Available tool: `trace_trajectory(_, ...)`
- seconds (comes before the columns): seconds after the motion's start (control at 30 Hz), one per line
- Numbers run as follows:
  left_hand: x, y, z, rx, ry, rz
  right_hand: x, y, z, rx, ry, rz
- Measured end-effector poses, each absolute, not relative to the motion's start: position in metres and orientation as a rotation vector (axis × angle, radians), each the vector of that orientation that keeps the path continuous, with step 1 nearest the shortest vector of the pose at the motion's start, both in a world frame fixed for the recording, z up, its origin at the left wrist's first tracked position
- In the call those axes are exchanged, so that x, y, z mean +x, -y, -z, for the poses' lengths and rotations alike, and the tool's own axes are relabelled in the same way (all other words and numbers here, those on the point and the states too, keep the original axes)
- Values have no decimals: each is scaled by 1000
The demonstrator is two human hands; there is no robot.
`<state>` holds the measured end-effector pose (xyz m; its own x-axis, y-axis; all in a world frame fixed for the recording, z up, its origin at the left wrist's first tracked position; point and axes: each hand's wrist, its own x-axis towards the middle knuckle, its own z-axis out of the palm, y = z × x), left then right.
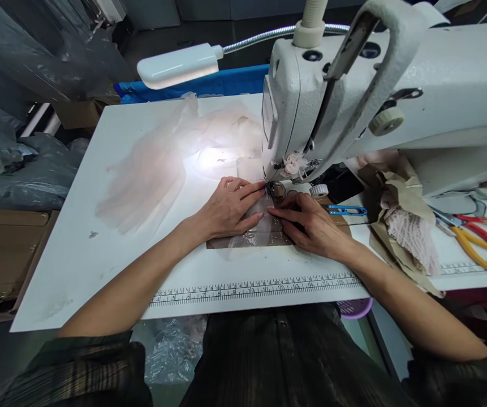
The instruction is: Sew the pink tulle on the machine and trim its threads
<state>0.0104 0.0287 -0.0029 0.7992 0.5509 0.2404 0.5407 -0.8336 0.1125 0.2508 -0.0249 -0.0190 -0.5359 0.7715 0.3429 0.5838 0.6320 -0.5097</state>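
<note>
A white sewing machine (285,96) stands at the right, its needle and presser foot (274,189) low over pale sheer fabric (260,229). My left hand (235,206) lies flat on this fabric just left of the foot, fingers stretched toward it. On the other side, my right hand (306,223) rests on the fabric's right edge with its fingers apart, the index fingertip close below the foot. Brown sheeting (222,243) shows under the fabric. A pale pink gathered tulle piece (150,175) spreads over the table to the left. The stitching spot is partly hidden.
Blue thread snips (347,210) lie right of my right hand. Further right are brown paper with lace (408,226) and yellow-and-red-handled scissors (481,234). A printed ruler (251,289) runs along the white table's (69,254) front edge. A lamp (179,65) hangs above.
</note>
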Motion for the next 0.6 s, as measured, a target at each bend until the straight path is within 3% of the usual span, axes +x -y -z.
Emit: trace_trajectory(0.6, 10, -28, 3, 2973, -905, -384, 250, 26, 19, -1079, 2317, -432)
